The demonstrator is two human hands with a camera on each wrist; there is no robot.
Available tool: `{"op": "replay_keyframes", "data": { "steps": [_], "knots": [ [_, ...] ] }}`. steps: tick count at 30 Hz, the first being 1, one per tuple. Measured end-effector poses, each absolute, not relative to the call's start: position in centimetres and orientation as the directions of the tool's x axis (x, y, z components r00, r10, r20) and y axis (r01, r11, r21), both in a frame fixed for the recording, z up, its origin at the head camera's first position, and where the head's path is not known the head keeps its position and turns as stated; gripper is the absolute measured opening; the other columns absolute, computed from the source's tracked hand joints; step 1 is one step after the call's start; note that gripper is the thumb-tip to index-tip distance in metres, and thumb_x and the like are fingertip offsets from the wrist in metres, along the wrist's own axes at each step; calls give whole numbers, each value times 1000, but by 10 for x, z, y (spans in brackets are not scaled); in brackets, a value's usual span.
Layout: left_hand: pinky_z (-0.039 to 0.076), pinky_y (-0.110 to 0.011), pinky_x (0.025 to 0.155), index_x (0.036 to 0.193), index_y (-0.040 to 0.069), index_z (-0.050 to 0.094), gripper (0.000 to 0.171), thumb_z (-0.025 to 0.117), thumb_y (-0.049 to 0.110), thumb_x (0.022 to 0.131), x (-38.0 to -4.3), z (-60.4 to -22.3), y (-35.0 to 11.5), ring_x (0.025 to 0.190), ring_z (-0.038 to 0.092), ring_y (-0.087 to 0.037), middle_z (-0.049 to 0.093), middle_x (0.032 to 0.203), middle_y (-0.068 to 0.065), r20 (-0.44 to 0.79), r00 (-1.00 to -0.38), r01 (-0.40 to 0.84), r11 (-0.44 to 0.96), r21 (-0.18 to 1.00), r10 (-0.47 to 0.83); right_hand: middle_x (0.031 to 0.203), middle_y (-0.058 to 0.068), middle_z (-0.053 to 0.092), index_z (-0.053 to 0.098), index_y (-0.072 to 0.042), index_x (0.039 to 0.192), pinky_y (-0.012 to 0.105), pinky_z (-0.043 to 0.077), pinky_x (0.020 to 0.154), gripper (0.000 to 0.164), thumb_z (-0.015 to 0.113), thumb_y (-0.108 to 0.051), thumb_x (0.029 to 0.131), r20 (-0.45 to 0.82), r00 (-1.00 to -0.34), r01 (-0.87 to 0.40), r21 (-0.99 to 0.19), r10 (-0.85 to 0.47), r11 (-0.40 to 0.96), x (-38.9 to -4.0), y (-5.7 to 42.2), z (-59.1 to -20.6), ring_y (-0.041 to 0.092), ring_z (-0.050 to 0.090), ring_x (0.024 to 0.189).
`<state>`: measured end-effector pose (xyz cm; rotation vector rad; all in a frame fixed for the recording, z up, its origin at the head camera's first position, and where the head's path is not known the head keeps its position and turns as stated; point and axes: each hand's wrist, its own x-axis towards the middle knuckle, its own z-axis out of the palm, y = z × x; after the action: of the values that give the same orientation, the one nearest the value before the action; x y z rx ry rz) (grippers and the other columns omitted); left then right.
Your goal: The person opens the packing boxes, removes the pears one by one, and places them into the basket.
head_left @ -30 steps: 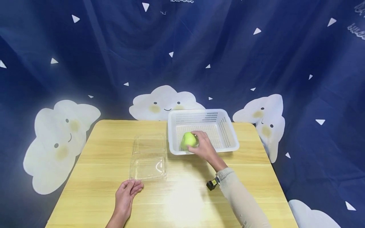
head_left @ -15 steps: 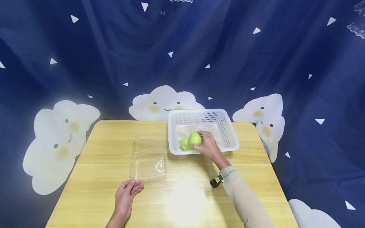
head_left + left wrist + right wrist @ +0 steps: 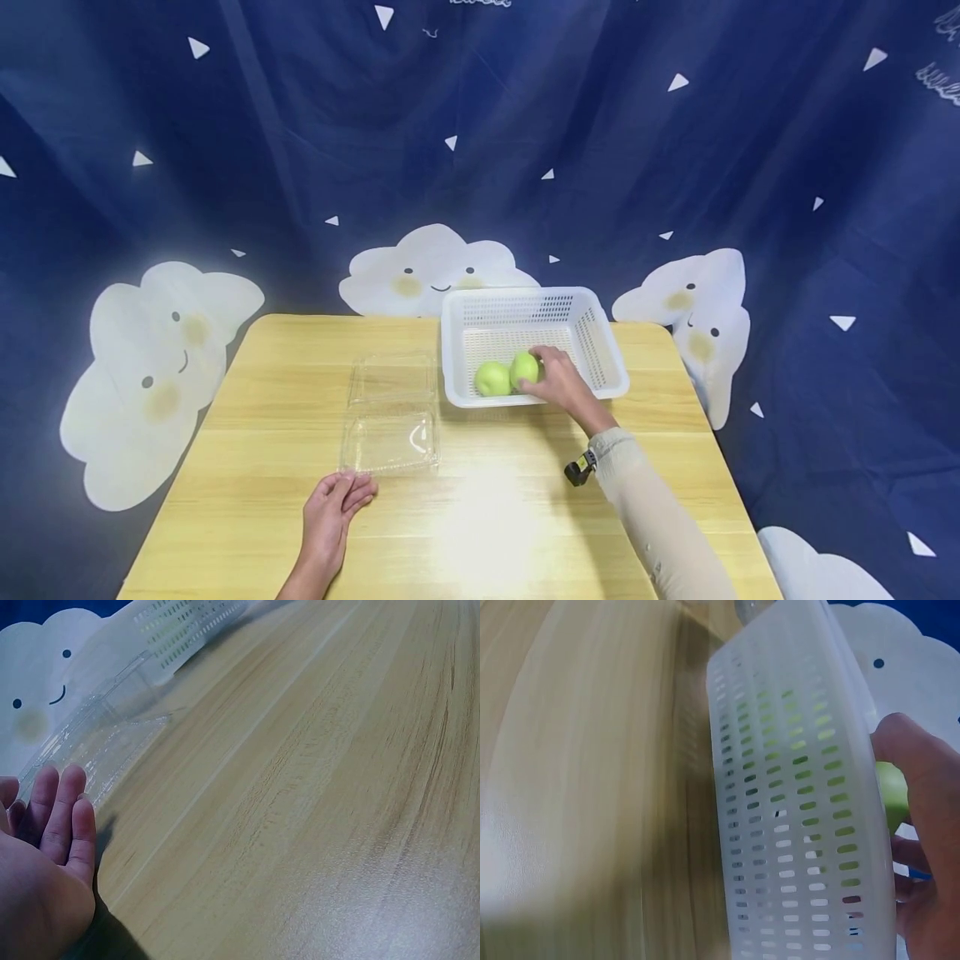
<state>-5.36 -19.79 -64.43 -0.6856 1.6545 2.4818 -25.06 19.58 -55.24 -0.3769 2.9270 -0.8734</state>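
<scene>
In the head view a white perforated plastic basket point(image 3: 617, 385) stands at the back of the table. One green apple point(image 3: 492, 379) lies inside, in its near left corner. My right hand point(image 3: 558, 382) reaches over the near rim and grips a second green apple point(image 3: 524, 371), just right of the first. From the right wrist, the basket's wall point(image 3: 795, 795) covers most of both apples. A clear plastic clamshell container point(image 3: 390, 442) lies opened out left of the basket. At its near left corner my left hand point(image 3: 333, 508) pinches the edge between thumb and fingers.
The light wooden table point(image 3: 247, 467) carries everything. Behind it hangs a dark blue curtain point(image 3: 300, 167) printed with white clouds. A small black camera point(image 3: 579, 469) is strapped to the right wrist and juts out below it.
My right hand has moved rightward inside the basket with an apple in its grip, which uncovers the other apple at the left. The left hand and clamshell container have stayed put.
</scene>
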Motion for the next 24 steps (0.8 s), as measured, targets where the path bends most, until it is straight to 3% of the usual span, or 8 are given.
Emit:
{"op": "replay_keyframes", "data": {
  "steps": [8,16,24],
  "knots": [
    [66,-28,89,121,0,49,29,56,26,109,-53,-644,-196,94,79,-15,79,103,-3,-404,-899,-307,-418,855,-167,132,24,66,56,5,138,52,58,104,70,82,-32,85,-82,-959,-189,-528,-271,828,-259,202,-555,38,65,118],
    [66,-28,87,118,2,49,27,58,26,108,-53,-647,-196,92,79,-15,80,103,-3,-391,-904,-293,-417,860,-173,110,15,69,54,5,139,34,60,79,70,81,-31,85,-246,-938,-87,-515,-244,853,-268,207,-557,23,65,92],
    [66,-28,85,116,1,49,27,59,25,108,-53,-648,-199,92,80,-16,80,100,-2,-378,-909,-275,-432,859,-174,108,15,71,51,5,140,36,61,82,71,78,-32,87,-300,-923,-47,-533,-240,845,-272,205,-561,22,66,92]
  ]
}}
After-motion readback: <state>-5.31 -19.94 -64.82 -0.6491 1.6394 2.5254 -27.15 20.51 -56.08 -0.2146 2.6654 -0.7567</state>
